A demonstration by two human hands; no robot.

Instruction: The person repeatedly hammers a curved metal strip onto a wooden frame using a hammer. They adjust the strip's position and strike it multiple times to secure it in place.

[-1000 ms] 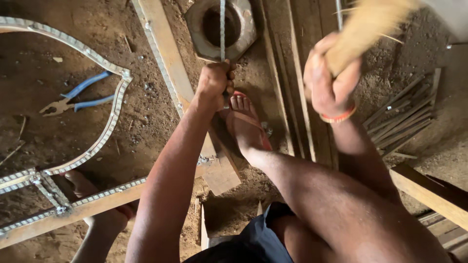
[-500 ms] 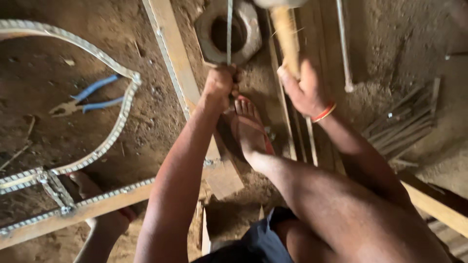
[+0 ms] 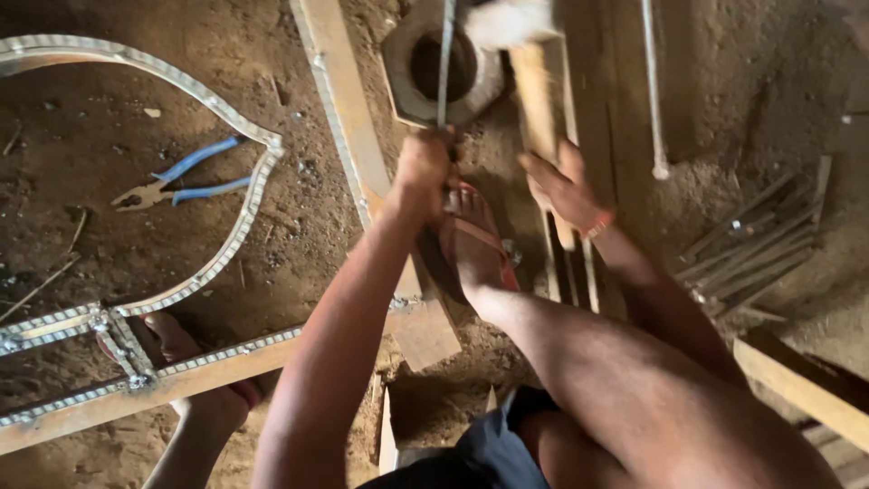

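My left hand grips a thin metal rod that stands upright over a thick hexagonal metal ring on the dirt floor. My right hand holds the wooden handle of a hammer; its pale head is blurred at the top edge, just right of the rod. My right foot in a sandal rests on a flat metal bar beside the ring.
Blue-handled pliers lie on the dirt inside a curved, ribbed metal frame. My left foot sits by the frame's straight bar. A bundle of thin rods lies at right, a wooden plank lower right.
The hammer has swung down and leftwards, from raised at the upper right to beside the rod over the ring. My left hand stays on the rod.
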